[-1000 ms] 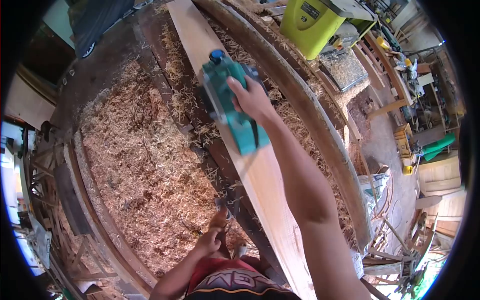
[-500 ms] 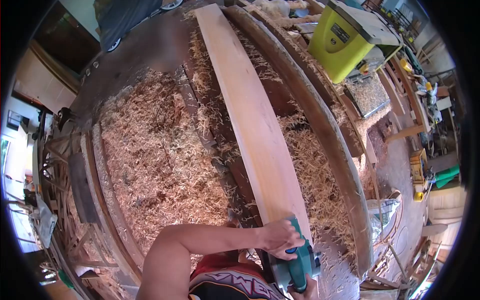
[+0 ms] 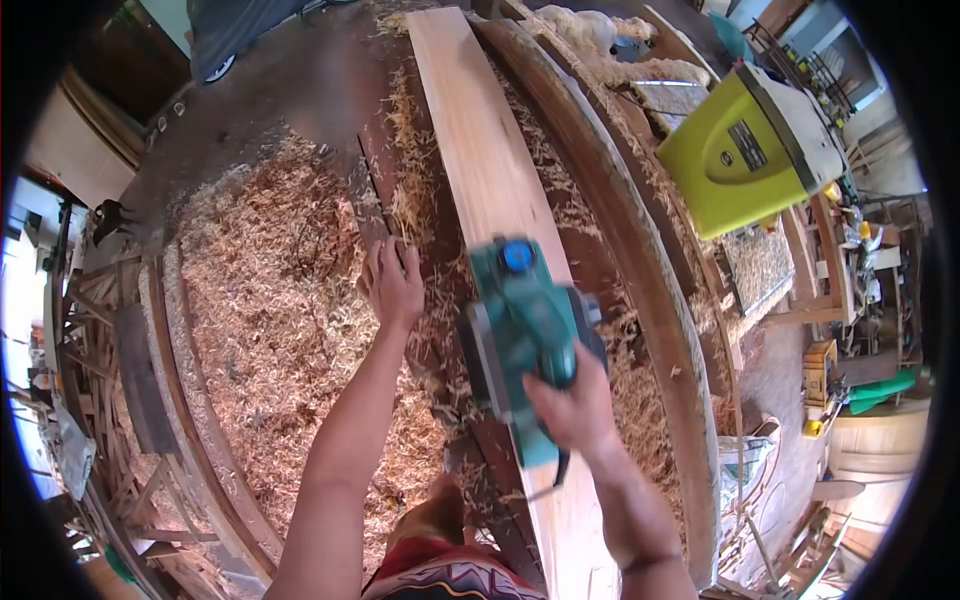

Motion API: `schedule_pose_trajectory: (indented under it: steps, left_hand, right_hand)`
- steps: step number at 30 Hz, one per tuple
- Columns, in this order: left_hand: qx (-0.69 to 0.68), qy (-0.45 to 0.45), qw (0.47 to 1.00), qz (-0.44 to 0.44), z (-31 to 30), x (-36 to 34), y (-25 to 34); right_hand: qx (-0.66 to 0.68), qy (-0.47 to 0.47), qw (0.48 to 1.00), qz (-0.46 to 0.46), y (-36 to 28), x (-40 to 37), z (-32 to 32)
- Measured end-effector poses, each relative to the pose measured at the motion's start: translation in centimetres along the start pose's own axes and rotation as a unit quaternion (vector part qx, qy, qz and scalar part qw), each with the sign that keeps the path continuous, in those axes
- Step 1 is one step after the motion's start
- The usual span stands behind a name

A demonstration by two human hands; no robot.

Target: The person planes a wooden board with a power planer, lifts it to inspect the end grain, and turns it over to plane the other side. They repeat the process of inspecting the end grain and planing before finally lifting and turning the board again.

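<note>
My right hand (image 3: 575,400) is wrapped round the rear handle of a green electric planer (image 3: 530,320). The planer sits on a long pale plank (image 3: 490,170), around its middle, with a blue knob at its front and a dark cord at its rear. Off the plank's left side, my left hand (image 3: 393,283) is held over the shavings-strewn dark beam (image 3: 372,200). Its fingers are partly spread, and nothing shows in them.
Wood shavings (image 3: 290,330) lie in a deep pile at the left. A curved rough-edged slab (image 3: 640,240) runs along the plank's right. Beyond it stands a lime-green machine (image 3: 730,160). A yellow box (image 3: 818,370) rests at the far right.
The planer has moved forward up the plank with my right hand on its handle. My left hand has come off the planer and moved forward to the left. The view has shifted.
</note>
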State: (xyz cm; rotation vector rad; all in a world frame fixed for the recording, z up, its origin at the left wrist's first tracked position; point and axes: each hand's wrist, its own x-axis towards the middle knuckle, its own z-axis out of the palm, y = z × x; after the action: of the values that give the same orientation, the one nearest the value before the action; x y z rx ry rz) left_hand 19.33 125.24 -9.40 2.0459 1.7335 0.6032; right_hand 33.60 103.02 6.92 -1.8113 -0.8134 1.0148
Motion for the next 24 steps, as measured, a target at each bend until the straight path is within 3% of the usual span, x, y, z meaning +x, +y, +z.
schedule_pose_trajectory:
  steps: [2,3,5,7,9,12,16,17,18,19,20,21,22,24]
  left_hand:
    - [0.116,0.021,0.993,0.000,2.5,0.2,-1.1]
    - [0.087,0.015,0.996,0.034,3.0,0.3,-1.2]
    - [0.105,0.000,0.994,0.019,2.8,1.0,-0.4]
    - [0.122,-0.018,0.992,0.008,2.3,1.0,0.0]
    - [0.122,-0.009,0.993,0.003,2.2,1.3,0.1]
    - [0.113,-0.003,0.993,0.014,2.3,1.4,0.2]
    - [0.115,-0.022,0.993,0.000,2.6,1.0,-0.4]
    - [0.012,0.084,0.986,0.142,3.9,1.1,-1.7]
    - [0.001,0.096,0.983,0.157,4.6,1.7,-3.4]
    - [-0.008,0.107,0.979,0.173,5.3,2.2,-5.1]
    - [0.092,0.023,0.993,0.075,5.9,2.1,-4.7]
    - [0.084,-0.029,0.995,0.037,1.9,1.1,-0.4]
    - [0.138,0.030,0.985,0.098,2.4,1.6,-0.4]
    - [0.218,0.043,0.964,0.148,6.0,2.9,-4.2]
  right_hand:
    - [-0.019,0.008,0.999,-0.040,-2.6,9.3,1.1]
    - [-0.003,0.007,0.998,-0.058,-4.4,13.9,1.8]
    - [-0.030,-0.016,0.998,-0.043,-7.9,23.6,2.5]
    - [0.036,-0.042,0.997,-0.060,-11.1,31.2,2.9]
    - [0.091,-0.040,0.992,-0.084,-12.0,34.9,3.7]
    - [0.110,-0.026,0.991,-0.077,-11.1,34.4,3.0]
    - [0.101,-0.003,0.991,-0.091,-5.7,21.6,0.5]
    - [0.097,0.017,0.992,-0.081,-4.0,16.6,0.0]
    - [0.070,0.039,0.995,-0.057,-2.2,11.1,-0.6]
    - [0.065,0.033,0.997,-0.014,-0.9,5.1,-1.5]
    - [0.105,0.030,0.994,0.022,0.2,-1.3,-2.1]
    - [0.103,0.029,0.991,0.082,1.7,-7.7,-2.6]
    - [0.124,0.011,0.984,0.124,2.5,-13.8,-3.5]
    - [0.123,0.024,0.967,0.223,4.5,-25.5,-3.7]
